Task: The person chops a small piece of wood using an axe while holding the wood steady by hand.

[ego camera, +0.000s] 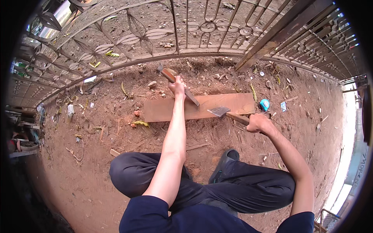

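Note:
A flat reddish-brown wooden board (166, 110) lies crosswise on the dirt ground. My left hand (177, 87) is closed around a long tool (192, 98) that looks like a wooden-handled chisel; its lower tip is at the board's surface, and its dark upper end points to the far left. In my right hand (258, 123) is the wooden handle (237, 118) of a hatchet-like tool. Its grey metal head (218, 111) is over or on the board's near right part; whether it touches cannot be told. A teal tape measure (264, 104) rests just right of the board.
A wrought metal fence (180, 54) curves along the far side, with a thick metal post (262, 49) at right. Wood chips, stones and leaves litter the ground. A small wood offcut (114, 152) lies near my left knee. My sandaled foot (225, 164) is close below the board.

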The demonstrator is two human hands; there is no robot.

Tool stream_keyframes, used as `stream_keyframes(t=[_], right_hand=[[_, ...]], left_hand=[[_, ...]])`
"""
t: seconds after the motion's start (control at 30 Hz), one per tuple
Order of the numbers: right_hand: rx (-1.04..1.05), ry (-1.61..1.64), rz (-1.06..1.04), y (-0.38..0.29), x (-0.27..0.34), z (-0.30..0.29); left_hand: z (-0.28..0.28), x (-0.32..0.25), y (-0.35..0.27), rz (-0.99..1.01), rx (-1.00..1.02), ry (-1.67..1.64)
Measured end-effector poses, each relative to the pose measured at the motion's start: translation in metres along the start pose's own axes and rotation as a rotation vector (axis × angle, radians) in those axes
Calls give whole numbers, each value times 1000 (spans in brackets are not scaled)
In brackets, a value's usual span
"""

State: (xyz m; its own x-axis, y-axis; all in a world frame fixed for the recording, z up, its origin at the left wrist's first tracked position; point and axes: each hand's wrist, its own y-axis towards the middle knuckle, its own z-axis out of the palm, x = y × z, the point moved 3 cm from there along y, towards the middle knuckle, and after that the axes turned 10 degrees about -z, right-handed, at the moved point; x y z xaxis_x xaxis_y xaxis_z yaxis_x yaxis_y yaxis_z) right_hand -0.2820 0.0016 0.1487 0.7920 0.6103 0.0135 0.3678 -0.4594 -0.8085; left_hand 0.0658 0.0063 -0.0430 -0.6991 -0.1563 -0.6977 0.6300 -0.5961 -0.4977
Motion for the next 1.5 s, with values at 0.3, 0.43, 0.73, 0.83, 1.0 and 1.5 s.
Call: stream_keyframes(t=[0.3, 0.43, 0.73, 0.83, 1.0, 1.5], right_hand=[[27, 61, 23, 13, -15, 13], [40, 72, 12, 16, -20, 17], [50, 72, 33, 10, -11, 7], [55, 62, 46, 11, -14, 9], [83, 93, 43, 8, -12, 5], [55, 116, 34, 10, -14, 9]], left_hand=[[-5, 6, 6, -24, -86, -26], [-4, 8, 4, -32, -105, -58], [-11, 11, 12, -23, -127, -61], [-12, 12, 13, -30, -107, -67], [-11, 12, 12, -53, -80, -68], [-8, 9, 9, -53, -90, -67]])
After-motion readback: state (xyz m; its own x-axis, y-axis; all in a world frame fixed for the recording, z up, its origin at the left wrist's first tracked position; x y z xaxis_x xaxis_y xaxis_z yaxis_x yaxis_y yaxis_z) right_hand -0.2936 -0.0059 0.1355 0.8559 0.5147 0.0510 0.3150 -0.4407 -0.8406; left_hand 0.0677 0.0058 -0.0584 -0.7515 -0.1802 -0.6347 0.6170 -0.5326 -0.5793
